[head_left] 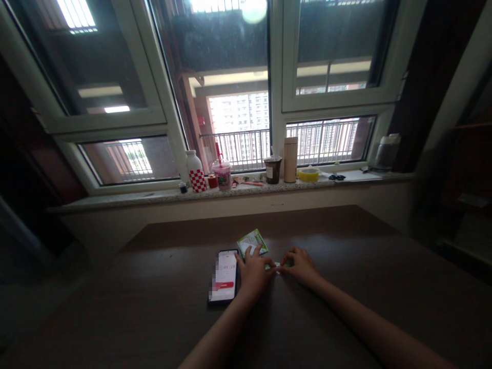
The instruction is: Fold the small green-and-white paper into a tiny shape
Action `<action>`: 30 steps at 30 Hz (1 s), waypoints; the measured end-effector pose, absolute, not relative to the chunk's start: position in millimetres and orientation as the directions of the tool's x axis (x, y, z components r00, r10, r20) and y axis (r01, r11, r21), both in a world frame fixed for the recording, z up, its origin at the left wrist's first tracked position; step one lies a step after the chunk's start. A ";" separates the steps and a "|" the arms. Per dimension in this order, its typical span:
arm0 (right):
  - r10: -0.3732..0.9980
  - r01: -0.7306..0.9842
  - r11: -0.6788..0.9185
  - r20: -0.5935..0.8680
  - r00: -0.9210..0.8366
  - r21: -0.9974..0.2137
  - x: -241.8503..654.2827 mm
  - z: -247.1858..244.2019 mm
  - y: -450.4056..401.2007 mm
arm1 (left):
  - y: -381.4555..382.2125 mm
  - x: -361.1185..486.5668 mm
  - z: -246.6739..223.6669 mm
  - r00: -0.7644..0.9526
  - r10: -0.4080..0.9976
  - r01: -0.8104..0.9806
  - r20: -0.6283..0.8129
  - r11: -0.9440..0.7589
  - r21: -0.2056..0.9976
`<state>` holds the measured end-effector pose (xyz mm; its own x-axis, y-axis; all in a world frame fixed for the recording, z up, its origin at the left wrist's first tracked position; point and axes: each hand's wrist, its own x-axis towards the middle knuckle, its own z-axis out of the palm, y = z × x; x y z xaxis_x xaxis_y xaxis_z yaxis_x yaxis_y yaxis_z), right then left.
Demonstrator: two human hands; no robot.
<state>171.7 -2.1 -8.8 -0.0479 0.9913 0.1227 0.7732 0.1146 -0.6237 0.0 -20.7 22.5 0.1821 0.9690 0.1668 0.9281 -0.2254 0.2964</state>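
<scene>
Just right of the table's middle, my left hand (253, 271) and my right hand (302, 265) almost meet at the fingertips. Between them is a small white piece (277, 265), too small to name. Thumb and forefinger of each hand are pinched on it from opposite sides. The other fingers of my left hand spread toward a green and white packet (252, 239) lying flat, and partly cover its lower edge. Left of that hand lies a phone (226, 274) with its screen lit, showing digits and a red bar; my little finger is close to its upper right edge.
The brown table (154, 271) stands before a window. Along the stone sill (165, 196) are a checkered bottle (197, 174), a pink cup (222, 174), a dark drink cup (272, 170), a tan flask (290, 160), yellow tape (308, 175) and black scissors (337, 177).
</scene>
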 end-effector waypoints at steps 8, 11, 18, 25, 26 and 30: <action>0.997 0.773 0.045 0.076 0.004 -0.633 166.2 -7.8 1.4 | -17.3 2.3 19.7 0.217 0.961 0.922 0.172 -0.259 0.287; 0.998 0.775 0.037 0.056 -0.002 -0.631 166.3 -5.0 0.8 | -17.8 2.7 20.7 0.230 0.960 0.921 0.157 -0.267 0.284; 1.000 0.769 -0.006 -0.008 0.002 -0.639 166.2 3.6 0.1 | -17.1 -1.0 22.9 0.227 0.969 0.924 0.099 -0.246 0.291; 0.999 0.739 -0.022 -0.035 -0.002 -0.673 170.0 1.1 3.9 | -14.9 -7.9 21.2 0.236 0.971 0.917 0.048 -0.239 0.321; 0.999 0.735 -0.018 -0.034 -0.006 -0.678 170.8 0.5 4.4 | -14.8 -8.9 20.8 0.237 0.971 0.915 0.045 -0.238 0.326; 1.000 0.721 -0.001 -0.016 -0.013 -0.692 173.2 -2.7 5.8 | -15.6 -12.3 19.1 0.235 0.971 0.910 0.035 -0.233 0.343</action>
